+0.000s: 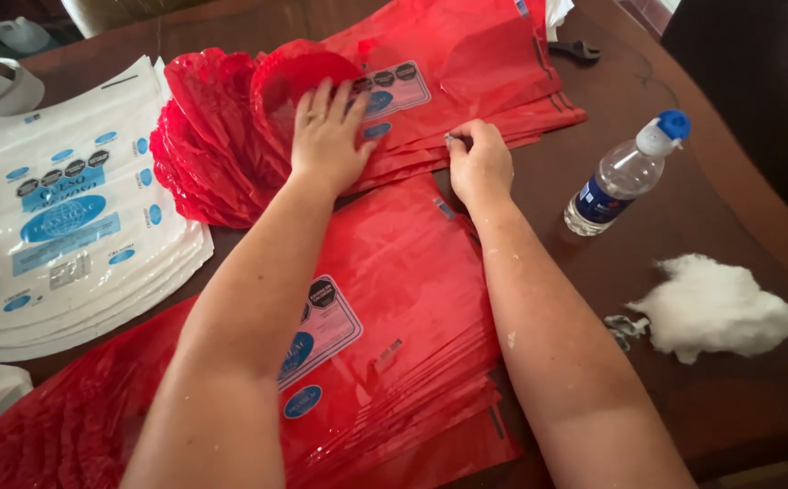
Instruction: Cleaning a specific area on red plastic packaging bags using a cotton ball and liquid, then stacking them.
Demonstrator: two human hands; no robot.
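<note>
Red plastic bags point(466, 81) are lying in a far pile on the brown table point(729, 398). A clear bottle point(625, 174) is standing at the right, looking almost empty. Left hand point(326, 136) is pressing flat, fingers spread, on the bags. Right hand point(477, 163) is pinching a bag edge, fingers curled tight.

Bright, soft daylight from upper left, sheen on red plastic, slight wide-angle bending at edges.

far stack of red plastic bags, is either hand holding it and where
The right hand pinches the near edge of the far stack of red plastic bags between its fingertips. The left hand only presses flat on top, gripping nothing.
</note>
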